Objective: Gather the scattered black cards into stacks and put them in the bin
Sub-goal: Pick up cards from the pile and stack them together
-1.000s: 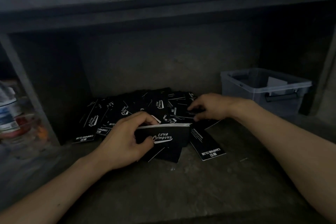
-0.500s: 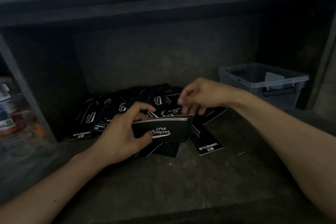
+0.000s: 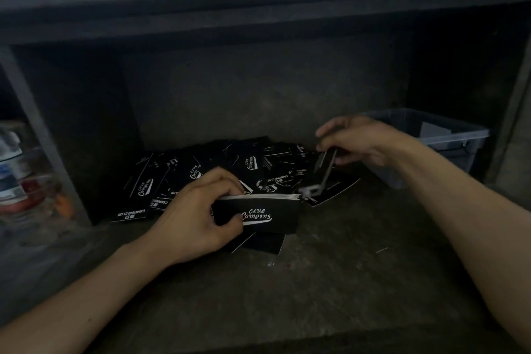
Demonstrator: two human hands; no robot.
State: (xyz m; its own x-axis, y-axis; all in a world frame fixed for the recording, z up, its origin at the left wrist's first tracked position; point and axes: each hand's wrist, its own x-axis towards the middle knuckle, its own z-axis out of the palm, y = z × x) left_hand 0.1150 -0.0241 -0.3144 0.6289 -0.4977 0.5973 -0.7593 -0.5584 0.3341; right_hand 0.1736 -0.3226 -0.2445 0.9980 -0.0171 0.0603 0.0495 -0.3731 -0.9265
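Black cards with white "Camping Club" print lie scattered in a heap (image 3: 218, 169) at the back of a dark shelf. My left hand (image 3: 198, 215) grips a stack of these cards (image 3: 258, 214) by its left end, just in front of the heap. My right hand (image 3: 353, 139) is raised above the heap's right side and pinches a single black card (image 3: 326, 165) that hangs edge-down and looks blurred. A translucent grey bin (image 3: 448, 135) stands at the back right, partly hidden behind my right wrist.
The shelf floor (image 3: 316, 282) is rough dark concrete with bare room in front of the heap. A dark back wall and overhang close in the space. Left of an upright divider (image 3: 43, 135) stand blurred bottles and containers (image 3: 17, 169).
My right hand has lifted from the heap's right side, rising with one card pinched in its fingers. The left hand has kept its grip on the stack in about the same place.
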